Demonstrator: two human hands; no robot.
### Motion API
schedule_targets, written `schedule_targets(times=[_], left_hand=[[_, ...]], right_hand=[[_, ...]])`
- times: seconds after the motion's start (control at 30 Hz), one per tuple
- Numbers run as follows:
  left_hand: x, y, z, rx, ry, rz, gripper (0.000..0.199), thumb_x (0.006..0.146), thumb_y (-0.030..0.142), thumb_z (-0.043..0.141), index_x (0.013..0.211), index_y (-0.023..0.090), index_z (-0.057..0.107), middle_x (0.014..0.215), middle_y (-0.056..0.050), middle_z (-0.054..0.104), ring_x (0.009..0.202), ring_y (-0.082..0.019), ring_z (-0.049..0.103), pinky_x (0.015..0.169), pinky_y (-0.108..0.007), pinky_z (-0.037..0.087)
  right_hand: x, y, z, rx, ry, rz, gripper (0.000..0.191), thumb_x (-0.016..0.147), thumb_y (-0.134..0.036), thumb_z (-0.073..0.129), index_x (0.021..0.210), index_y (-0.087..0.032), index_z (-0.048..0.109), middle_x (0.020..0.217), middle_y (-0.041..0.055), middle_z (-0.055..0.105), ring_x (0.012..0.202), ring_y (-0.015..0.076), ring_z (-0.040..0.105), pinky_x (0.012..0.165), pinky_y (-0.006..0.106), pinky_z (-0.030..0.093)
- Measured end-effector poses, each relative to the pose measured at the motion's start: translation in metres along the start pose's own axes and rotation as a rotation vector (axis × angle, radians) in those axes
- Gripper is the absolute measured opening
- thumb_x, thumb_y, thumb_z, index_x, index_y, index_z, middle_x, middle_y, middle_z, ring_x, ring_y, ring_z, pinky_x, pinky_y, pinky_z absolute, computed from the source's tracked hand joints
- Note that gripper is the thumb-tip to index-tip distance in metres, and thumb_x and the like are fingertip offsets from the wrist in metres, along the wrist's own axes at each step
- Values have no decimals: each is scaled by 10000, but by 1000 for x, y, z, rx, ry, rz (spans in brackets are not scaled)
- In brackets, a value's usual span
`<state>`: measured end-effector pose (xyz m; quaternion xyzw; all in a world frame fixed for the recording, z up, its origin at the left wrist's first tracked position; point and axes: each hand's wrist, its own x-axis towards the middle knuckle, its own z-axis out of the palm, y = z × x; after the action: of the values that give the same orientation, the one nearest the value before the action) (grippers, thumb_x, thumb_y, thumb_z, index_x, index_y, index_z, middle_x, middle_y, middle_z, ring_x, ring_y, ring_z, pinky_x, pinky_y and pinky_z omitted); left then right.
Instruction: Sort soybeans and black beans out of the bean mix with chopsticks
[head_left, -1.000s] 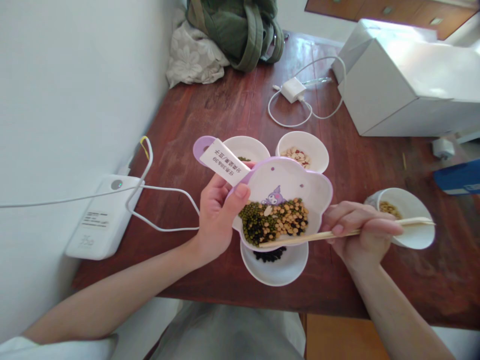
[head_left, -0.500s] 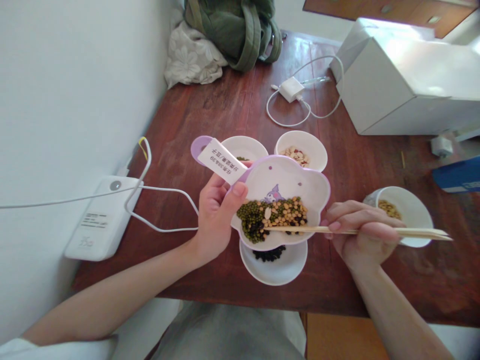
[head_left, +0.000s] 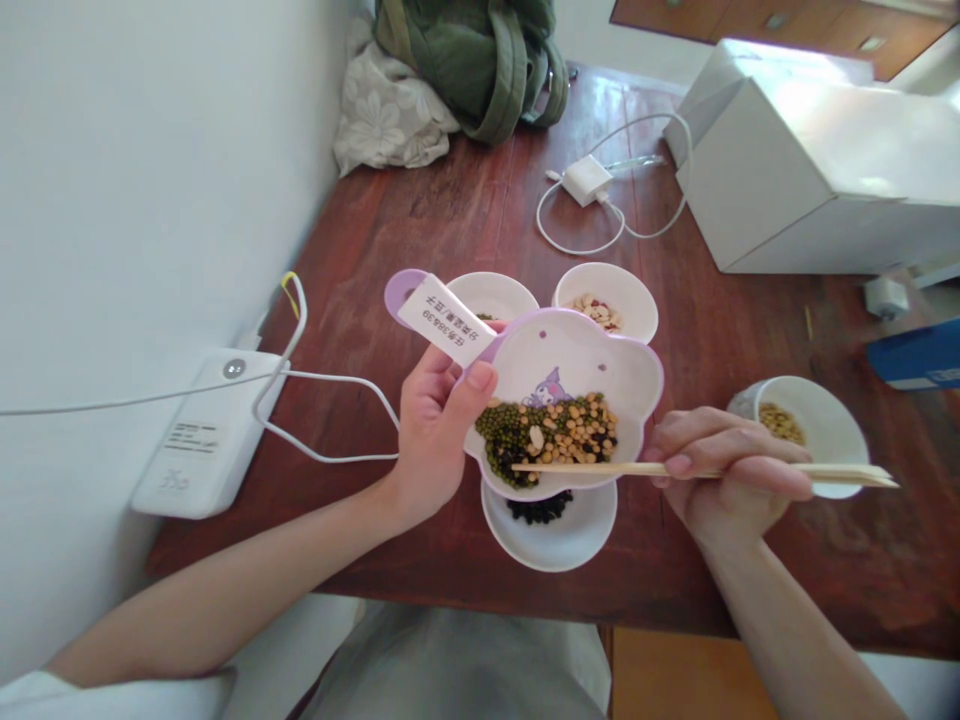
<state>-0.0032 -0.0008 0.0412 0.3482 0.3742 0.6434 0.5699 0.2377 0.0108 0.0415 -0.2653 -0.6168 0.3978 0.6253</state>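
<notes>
My left hand point(head_left: 442, 425) is closed round the handle of a white, purple-rimmed bowl point(head_left: 600, 350), thumb on its rim. Mixed beans point(head_left: 562, 430), green, yellow and black, lie in its near half with a pale nut piece among them. My right hand point(head_left: 724, 475) grips wooden chopsticks point(head_left: 600, 468), their tips among the beans at the bowl's near edge. Under the bowl's near side, partly covered, is a white bowl of black beans point(head_left: 540, 508). Behind it are a bowl of nuts point(head_left: 600, 310) and another white bowl point(head_left: 491, 292). A bowl of yellow beans point(head_left: 784, 422) stands beyond my right hand.
On the left a white power bank point(head_left: 206, 440) with cables lies by the wall. A charger point(head_left: 587, 180) with a looped cable is farther back. A green bag point(head_left: 480, 70), a white box point(head_left: 787, 170) and a blue box point(head_left: 915, 355) stand around the wooden table point(head_left: 420, 220).
The chopstick tips have shifted slightly left and toward me within the bowl, and my right hand has moved with them. My left hand still holds the bowl in nearly the same place.
</notes>
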Motion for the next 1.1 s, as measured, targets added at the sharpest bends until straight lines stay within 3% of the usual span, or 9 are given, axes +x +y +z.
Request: schedule_targets(times=[0.2, 0.53, 0.77, 1.1], left_hand=[[0, 0, 0, 20, 17, -11, 443, 980, 568, 756, 1304, 265, 749, 1113, -76, 855, 1098, -296, 826, 875, -400, 704], [0, 0, 0, 21, 9, -11, 443, 989, 567, 745, 1308, 260, 744, 1119, -79, 857, 1097, -291, 826, 871, -391, 700], [0, 0, 0, 27, 20, -4, 428, 991, 563, 745, 1309, 277, 747, 1142, -73, 852, 1119, -299, 824, 909, -414, 697], [0, 1, 1, 14, -2, 11, 388, 1004, 532, 741, 1293, 273, 755, 1170, -72, 852, 1147, -290, 815, 915, -396, 693]], right_hand=[[1, -1, -2, 9, -30, 14, 528, 1083, -579, 596, 770, -238, 850, 570, 33, 712, 422, 166, 614, 364, 315, 434], [-6, -2, -4, -110, -17, -26, 455, 1076, -521, 653, 819, -211, 865, 675, 59, 760, 542, 182, 697, 453, 322, 503], [-3, -1, 0, -20, -4, 79, 515, 1063, -577, 638, 762, -213, 842, 649, 49, 738, 408, 139, 582, 359, 298, 413], [-2, 4, -6, 44, 30, 121, 561, 1069, -595, 606, 732, -212, 840, 635, 46, 722, 401, 139, 556, 327, 310, 376]])
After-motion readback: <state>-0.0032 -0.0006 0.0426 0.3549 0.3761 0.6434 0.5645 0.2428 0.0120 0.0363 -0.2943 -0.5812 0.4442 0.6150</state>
